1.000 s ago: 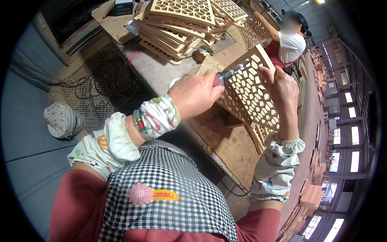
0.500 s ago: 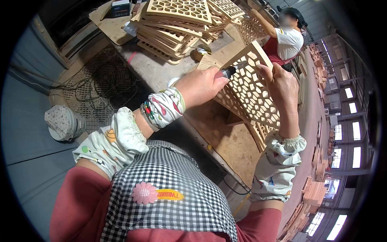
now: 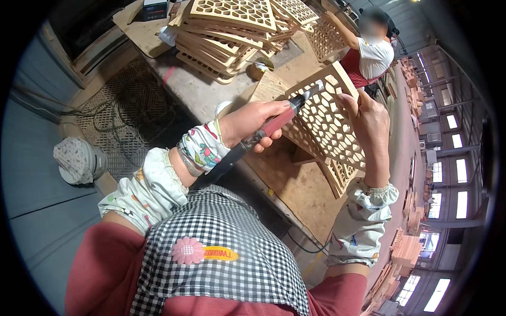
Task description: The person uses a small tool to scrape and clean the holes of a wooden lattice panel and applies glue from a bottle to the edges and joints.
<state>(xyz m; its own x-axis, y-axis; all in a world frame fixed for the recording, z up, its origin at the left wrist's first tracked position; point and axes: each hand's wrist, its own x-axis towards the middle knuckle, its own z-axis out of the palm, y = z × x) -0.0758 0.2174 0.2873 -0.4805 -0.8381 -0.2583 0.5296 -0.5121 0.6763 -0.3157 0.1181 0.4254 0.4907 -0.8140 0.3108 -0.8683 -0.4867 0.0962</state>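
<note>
My left hand [image 3: 243,125] is wrapped round a slim power tool with a red grip [image 3: 278,122] and a black rear end running back under my wrist. Its flat, pale tip lies over the upper part of a wooden lattice panel [image 3: 333,125]; whether it touches cannot be told. My right hand [image 3: 370,118] grips that panel by its upper right edge, thumb on the near face, keeping it tilted up off the bench. Under it, another lattice panel [image 3: 338,178] is partly hidden.
The workbench [image 3: 197,87] carries a tall stack of lattice panels [image 3: 232,16], a tape roll [image 3: 262,65] and a dark box [image 3: 155,10]. A co-worker [image 3: 371,52] stands beyond, at another panel. Left of me are a covered bucket [image 3: 79,160] and cables on a floor mat [image 3: 124,110].
My left hand has drawn back and turned, bringing the tool's red grip into full view. The lattice panel has dropped slightly in my right hand.
</note>
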